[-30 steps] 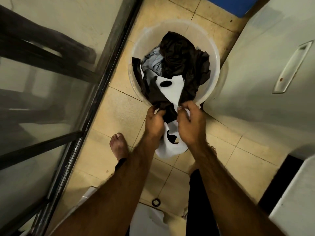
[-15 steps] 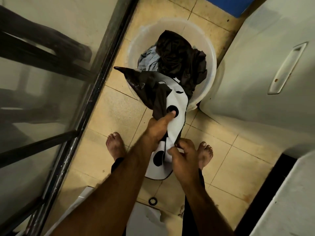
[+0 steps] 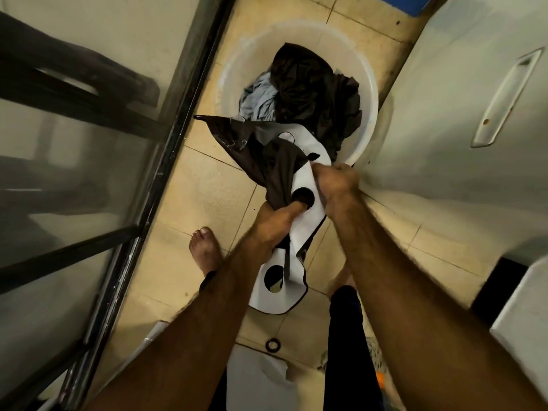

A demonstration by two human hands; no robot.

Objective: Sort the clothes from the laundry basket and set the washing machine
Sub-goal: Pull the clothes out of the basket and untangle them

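Observation:
A round white laundry basket point(image 3: 367, 84) stands on the tiled floor ahead of me, holding a dark brown garment point(image 3: 311, 87) and a grey cloth point(image 3: 258, 99). Partly lifted out over the near rim hangs a dark garment with a white black-spotted panel point(image 3: 308, 182). My left hand point(image 3: 275, 218) grips it low, fingers closed on the fabric near a black spot. My right hand point(image 3: 338, 179) is closed on the white panel's upper edge by the basket rim. The lower end of the garment dangles between my arms.
A glass door with a dark metal frame point(image 3: 166, 161) runs along the left. A white appliance with a recessed handle point(image 3: 504, 99) fills the right side. My bare left foot point(image 3: 204, 250) stands on the beige tiles; a small black ring point(image 3: 272, 345) lies on the floor.
My right hand has moved up from the garment's lower part to its upper white edge near the basket rim. My left hand keeps its grip; the garment hangs slightly farther out.

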